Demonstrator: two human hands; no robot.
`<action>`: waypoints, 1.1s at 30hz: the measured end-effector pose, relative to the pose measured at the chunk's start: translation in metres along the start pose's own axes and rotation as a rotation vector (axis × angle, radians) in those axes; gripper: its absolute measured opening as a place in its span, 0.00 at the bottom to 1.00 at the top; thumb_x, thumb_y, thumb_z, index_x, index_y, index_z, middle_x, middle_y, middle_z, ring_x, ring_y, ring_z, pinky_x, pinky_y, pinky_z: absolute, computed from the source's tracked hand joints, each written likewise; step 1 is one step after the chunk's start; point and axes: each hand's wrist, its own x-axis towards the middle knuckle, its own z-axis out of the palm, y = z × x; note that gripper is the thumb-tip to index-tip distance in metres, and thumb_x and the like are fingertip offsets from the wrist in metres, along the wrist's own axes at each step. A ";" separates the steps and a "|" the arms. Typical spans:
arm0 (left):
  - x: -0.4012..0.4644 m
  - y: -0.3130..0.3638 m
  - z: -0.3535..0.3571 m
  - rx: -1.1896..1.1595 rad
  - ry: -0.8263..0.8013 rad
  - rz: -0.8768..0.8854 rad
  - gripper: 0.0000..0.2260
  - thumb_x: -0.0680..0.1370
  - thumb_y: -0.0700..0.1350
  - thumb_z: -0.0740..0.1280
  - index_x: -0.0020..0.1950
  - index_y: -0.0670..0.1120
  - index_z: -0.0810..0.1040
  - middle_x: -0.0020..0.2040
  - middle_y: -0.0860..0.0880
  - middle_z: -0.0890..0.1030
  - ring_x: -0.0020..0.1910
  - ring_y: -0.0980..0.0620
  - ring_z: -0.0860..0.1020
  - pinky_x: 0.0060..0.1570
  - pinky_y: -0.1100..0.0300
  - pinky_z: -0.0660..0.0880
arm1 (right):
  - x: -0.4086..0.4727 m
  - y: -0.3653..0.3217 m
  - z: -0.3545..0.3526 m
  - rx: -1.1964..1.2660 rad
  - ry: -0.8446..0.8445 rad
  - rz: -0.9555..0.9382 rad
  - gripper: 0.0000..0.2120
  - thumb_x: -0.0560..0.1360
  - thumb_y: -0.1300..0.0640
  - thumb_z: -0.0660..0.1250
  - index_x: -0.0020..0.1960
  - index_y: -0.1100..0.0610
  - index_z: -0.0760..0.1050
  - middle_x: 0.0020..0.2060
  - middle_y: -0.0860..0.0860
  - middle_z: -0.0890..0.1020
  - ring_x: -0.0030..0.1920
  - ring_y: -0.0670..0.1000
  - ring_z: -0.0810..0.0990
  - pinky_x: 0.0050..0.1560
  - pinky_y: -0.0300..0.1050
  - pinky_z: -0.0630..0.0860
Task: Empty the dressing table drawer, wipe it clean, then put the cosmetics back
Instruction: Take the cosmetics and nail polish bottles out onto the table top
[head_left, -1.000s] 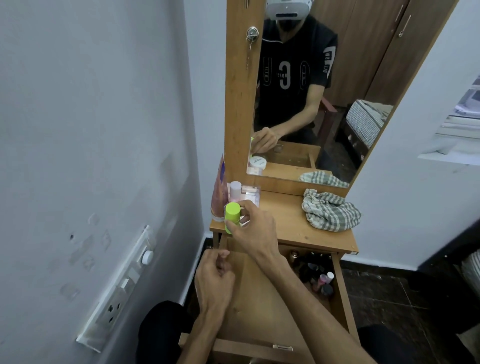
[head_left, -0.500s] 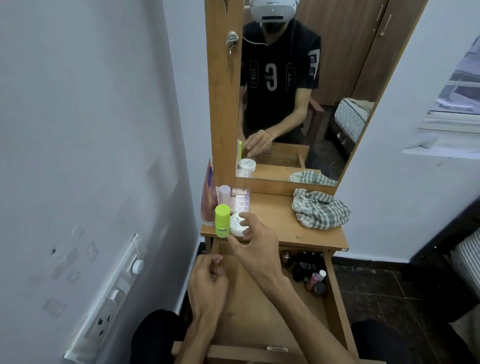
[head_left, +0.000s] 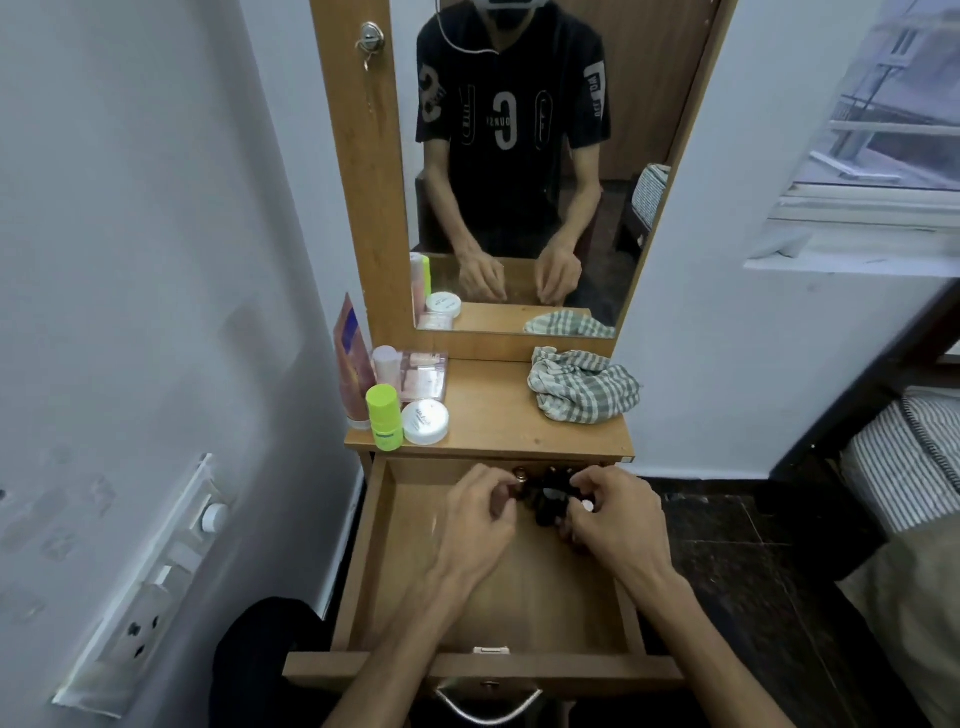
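The wooden drawer (head_left: 395, 582) is pulled out under the dressing table top (head_left: 498, 415). Several small dark bottles (head_left: 548, 499) huddle at its back. My left hand (head_left: 480, 514) reaches in from the left, its curled fingertips at a brown-capped bottle (head_left: 519, 474). My right hand (head_left: 618, 519) curls over the bottles from the right, a small white cap (head_left: 587, 505) showing between its fingers. On the top's left stand a green bottle (head_left: 384, 418), a white jar (head_left: 426, 421), a pink tube (head_left: 353, 364), a pink-capped bottle (head_left: 385, 364) and a clear case (head_left: 427, 374).
A checked cloth (head_left: 582, 387) lies crumpled on the right of the table top. A mirror (head_left: 519, 171) rises behind it. The wall with a switch panel (head_left: 156, 587) is close on the left, and a bed (head_left: 904, 467) stands at the right.
My right hand has left the white jar on the table top and dropped into the drawer. My left hand has moved forward to the bottles at the drawer's back.
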 end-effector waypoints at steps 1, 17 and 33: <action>0.003 0.005 0.009 0.030 -0.027 0.027 0.12 0.73 0.43 0.72 0.55 0.52 0.83 0.48 0.56 0.80 0.44 0.56 0.79 0.46 0.55 0.79 | -0.001 0.005 -0.002 -0.027 0.000 -0.001 0.13 0.69 0.53 0.75 0.54 0.48 0.85 0.44 0.42 0.84 0.45 0.45 0.82 0.43 0.40 0.72; 0.018 0.013 0.057 0.208 -0.133 0.025 0.11 0.73 0.53 0.71 0.53 0.52 0.79 0.47 0.57 0.75 0.45 0.54 0.79 0.39 0.59 0.71 | -0.019 0.038 0.000 -0.111 -0.042 -0.049 0.10 0.74 0.40 0.72 0.47 0.46 0.82 0.39 0.40 0.75 0.37 0.42 0.74 0.35 0.38 0.71; 0.005 0.017 -0.010 0.083 0.047 0.051 0.09 0.65 0.51 0.74 0.41 0.54 0.77 0.38 0.59 0.80 0.37 0.60 0.77 0.35 0.65 0.70 | -0.026 0.031 0.005 -0.178 -0.138 0.046 0.10 0.72 0.43 0.74 0.39 0.48 0.79 0.38 0.42 0.76 0.36 0.43 0.76 0.34 0.35 0.68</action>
